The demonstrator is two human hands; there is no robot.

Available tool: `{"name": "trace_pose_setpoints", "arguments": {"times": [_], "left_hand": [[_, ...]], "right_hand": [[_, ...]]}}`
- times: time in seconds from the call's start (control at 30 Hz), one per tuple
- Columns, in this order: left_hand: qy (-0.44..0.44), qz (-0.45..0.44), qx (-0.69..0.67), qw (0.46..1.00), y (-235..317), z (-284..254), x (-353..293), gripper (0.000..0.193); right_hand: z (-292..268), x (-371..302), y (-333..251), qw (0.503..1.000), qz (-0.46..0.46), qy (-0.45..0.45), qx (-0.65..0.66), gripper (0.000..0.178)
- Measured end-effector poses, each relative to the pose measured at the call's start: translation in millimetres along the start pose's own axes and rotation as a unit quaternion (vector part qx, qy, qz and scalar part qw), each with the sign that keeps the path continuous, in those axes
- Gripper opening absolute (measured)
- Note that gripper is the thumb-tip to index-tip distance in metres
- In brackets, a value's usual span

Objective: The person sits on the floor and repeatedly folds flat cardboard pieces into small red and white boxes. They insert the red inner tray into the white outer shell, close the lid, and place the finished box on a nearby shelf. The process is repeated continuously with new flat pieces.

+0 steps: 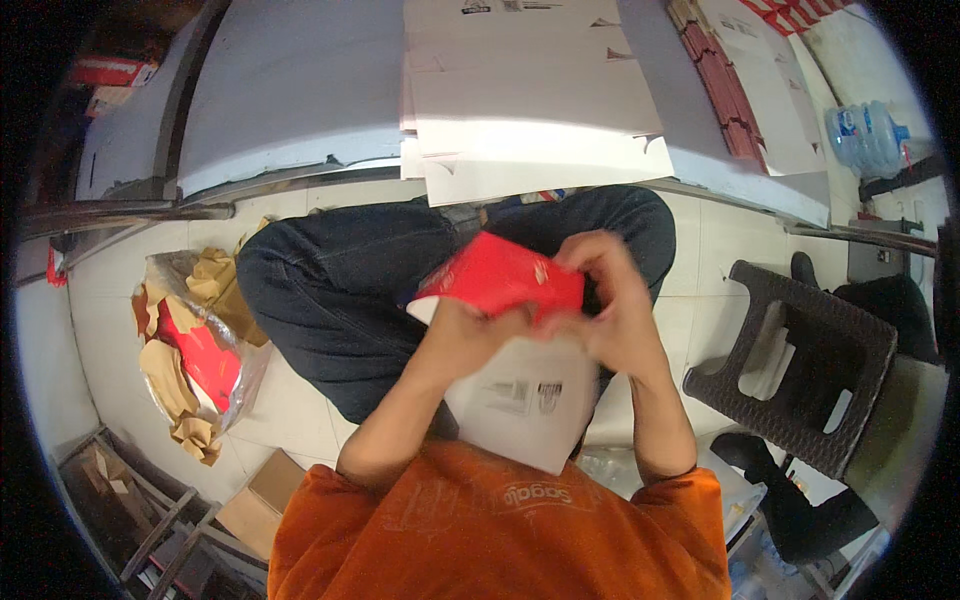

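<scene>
In the middle of the frame both hands meet on a flat carton blank [520,395], white on the side facing the camera with a red flap [497,272] folded over at its upper end. The left hand [470,335] is clamped on the blank just under the red flap, fingers curled around its edge. The right hand [610,300] is closed on the right end of the flap, fingertips pinching it where red meets white. The two hands sit just beside each other, nearly touching. The white part of the blank hangs down between the forearms toward the orange shirt [500,530] at the lower edge.

Behind the hands, the person's legs in dark jeans [350,290] are crossed above a pale tiled floor [290,400]. Across the top of the frame runs a grey counter [290,90], and on it lies a stack of white flat carton blanks [530,120] overhanging the near edge. At centre left, a clear plastic bag [195,350] on the floor holds crumpled brown paper and red scraps. A small brown cardboard box [260,505] lies at lower left. At right stands a dark woven stool [800,370], and a blue water bottle [868,135] lies at upper right.
</scene>
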State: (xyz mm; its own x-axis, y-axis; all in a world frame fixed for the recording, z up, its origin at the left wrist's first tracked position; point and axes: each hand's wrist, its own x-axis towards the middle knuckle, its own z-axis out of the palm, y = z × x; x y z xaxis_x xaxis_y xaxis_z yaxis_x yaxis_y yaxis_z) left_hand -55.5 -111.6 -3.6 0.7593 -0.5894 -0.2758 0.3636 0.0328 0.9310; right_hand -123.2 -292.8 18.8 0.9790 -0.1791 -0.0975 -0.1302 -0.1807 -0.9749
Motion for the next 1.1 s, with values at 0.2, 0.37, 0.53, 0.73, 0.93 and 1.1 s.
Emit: {"name": "trace_pose_setpoints", "arguments": {"times": [0.2, 0.37, 0.53, 0.73, 0.93, 1.1], "left_hand": [[0.018, -0.156, 0.184, 0.970, -9, -5, 22, 0.047], [-0.269, 0.011, 0.379, 0.886, -5, -21, 1, 0.045], [-0.280, 0.234, -0.132, 0.922, 47, -103, -5, 0.109], [-0.038, 0.030, 0.449, 0.892, 49, -59, -15, 0.097], [-0.180, 0.057, -0.088, 0.978, 37, -43, -4, 0.106], [-0.115, 0.133, 0.024, 0.984, 36, -53, -16, 0.116]], "right_hand": [[-15, 2, -10, 0.938, -0.165, -0.112, -0.284, 0.073], [-5, 7, -19, 0.939, -0.070, -0.208, -0.265, 0.091], [1, 1, 3, 0.992, -0.012, 0.123, -0.004, 0.050], [32, -3, 22, 0.967, 0.213, -0.042, 0.136, 0.020], [46, 0, -1, 0.929, -0.290, 0.134, -0.189, 0.040], [42, -10, -11, 0.920, -0.209, 0.130, -0.306, 0.038]]}}
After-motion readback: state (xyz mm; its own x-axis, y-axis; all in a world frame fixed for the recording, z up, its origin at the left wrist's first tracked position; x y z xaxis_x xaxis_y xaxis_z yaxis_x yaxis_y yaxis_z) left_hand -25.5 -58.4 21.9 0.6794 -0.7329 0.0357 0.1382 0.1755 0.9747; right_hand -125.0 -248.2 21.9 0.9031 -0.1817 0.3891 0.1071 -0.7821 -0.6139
